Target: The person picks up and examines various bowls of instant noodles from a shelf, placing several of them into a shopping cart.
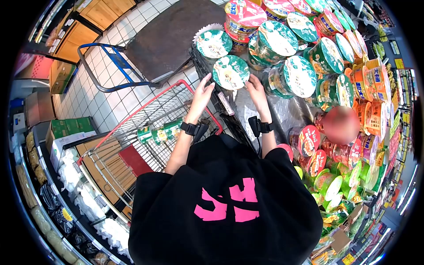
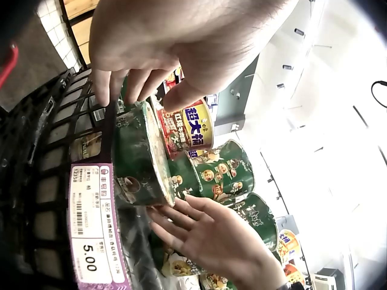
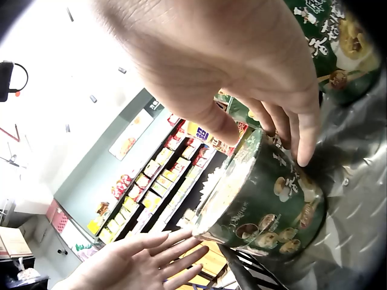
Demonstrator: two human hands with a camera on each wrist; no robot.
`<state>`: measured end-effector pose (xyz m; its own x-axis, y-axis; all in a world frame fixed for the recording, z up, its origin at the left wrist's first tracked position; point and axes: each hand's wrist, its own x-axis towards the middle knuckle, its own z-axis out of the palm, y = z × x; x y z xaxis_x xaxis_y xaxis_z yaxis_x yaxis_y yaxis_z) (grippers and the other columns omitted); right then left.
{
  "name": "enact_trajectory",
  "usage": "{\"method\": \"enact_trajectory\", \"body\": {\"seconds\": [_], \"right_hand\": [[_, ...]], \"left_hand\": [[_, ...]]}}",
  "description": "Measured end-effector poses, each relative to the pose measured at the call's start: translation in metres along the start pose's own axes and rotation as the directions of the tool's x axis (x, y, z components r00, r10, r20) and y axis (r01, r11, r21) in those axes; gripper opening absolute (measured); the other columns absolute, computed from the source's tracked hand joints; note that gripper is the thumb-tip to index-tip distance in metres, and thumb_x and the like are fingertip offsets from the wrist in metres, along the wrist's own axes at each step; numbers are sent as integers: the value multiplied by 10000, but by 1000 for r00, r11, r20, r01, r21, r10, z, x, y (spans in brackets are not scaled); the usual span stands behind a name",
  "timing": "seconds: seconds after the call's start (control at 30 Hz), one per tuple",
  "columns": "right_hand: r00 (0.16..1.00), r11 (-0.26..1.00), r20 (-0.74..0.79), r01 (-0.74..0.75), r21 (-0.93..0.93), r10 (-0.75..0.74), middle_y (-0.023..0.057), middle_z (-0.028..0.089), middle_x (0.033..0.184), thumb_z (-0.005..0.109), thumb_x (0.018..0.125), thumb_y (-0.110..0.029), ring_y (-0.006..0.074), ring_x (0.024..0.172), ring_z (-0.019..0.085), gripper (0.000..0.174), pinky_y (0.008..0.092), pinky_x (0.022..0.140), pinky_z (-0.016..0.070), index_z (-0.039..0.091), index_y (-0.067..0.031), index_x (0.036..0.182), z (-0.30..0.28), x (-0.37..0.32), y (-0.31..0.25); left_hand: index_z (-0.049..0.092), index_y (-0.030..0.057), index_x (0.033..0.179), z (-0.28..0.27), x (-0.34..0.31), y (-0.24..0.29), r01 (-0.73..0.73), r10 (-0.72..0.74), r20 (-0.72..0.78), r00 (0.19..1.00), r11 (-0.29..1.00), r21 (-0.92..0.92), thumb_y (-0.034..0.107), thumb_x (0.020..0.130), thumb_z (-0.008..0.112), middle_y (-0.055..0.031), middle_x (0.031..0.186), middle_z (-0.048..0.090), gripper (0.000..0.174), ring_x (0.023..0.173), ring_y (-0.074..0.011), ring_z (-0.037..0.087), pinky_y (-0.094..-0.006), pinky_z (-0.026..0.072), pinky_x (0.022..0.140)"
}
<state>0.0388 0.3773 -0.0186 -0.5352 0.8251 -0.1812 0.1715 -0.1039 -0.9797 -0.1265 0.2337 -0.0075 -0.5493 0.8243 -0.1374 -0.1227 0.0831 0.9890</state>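
A green instant noodle cup (image 1: pixel 231 72) with a printed paper lid stands near the edge of a metal-plate display. My left hand (image 1: pixel 204 92) is at its left side, fingers extended. On the opposite side, my right hand (image 1: pixel 257 92) has its fingertips right at the cup's wall, fingers loosely bent. In the right wrist view the cup's side (image 3: pixel 272 211) shows between my right hand (image 3: pixel 236 72) and the flat, spread left hand (image 3: pixel 145 260). Neither hand curls round the cup. Another green cup (image 1: pixel 213 44) stands just beyond it.
Stacked green cups (image 1: pixel 298 76) crowd the right, with red cups (image 1: pixel 245 15) behind. A black crate edge bears a price tag (image 2: pixel 97 229). To the left stands a shopping cart (image 1: pixel 128 119) holding several green cups (image 1: pixel 161 133). A blue-handled trolley (image 1: pixel 117 66) is beyond it.
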Motion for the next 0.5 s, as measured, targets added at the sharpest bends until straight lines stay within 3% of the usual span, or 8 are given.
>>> {"method": "enact_trajectory", "body": {"seconds": [0.17,0.23,0.3,0.33,0.4,0.5], "right_hand": [[999,1000,39,12,0,-12,157,549,1226,530,899,-116,196,1104,534,454,300,931,414,408,62,1298,-1,4,2],[998,1000,56,26,-13,-25,143,539,1237,532,904,-119,182,1117,518,450,296,918,423,408,50,1303,-3,8,8],[999,991,43,25,-134,-20,147,563,1200,537,898,-93,185,1094,535,424,290,919,424,428,55,1280,-4,11,12],[999,991,47,26,-134,-20,147,563,1200,537,898,-93,185,1094,535,424,290,919,424,428,55,1280,-3,11,12],[993,990,-33,113,-81,-116,168,628,1083,558,879,-97,189,950,610,404,292,835,465,464,57,1241,-2,10,6],[988,988,-65,133,-73,-138,172,626,1093,558,883,-101,186,966,609,385,290,837,465,474,55,1225,-3,3,-12]], "left_hand": [[334,-11,1389,7,5,-5,29,-27,30,999,999,-44,150,923,544,-121,1371,439,536,1069,-146,539,-253,407,927],[367,-30,1367,9,3,-1,41,-39,15,999,992,-122,151,927,533,-151,1375,438,504,1295,-202,379,-297,278,1067],[370,-34,1364,10,4,-4,22,-22,4,1000,990,-140,150,924,536,-148,1377,437,505,1298,-205,377,-302,276,1070],[373,-39,1361,10,4,-5,4,-4,-4,1000,987,-159,149,922,539,-145,1378,436,505,1301,-209,376,-307,275,1074],[361,-44,1364,9,2,-4,2,-1,8,1000,987,-163,130,920,538,-147,1391,418,509,1305,-202,368,-302,280,1072],[357,-48,1363,10,-5,6,8,-5,20,1000,986,-166,108,919,534,-151,1402,401,502,1307,-200,365,-300,282,1074]]}}
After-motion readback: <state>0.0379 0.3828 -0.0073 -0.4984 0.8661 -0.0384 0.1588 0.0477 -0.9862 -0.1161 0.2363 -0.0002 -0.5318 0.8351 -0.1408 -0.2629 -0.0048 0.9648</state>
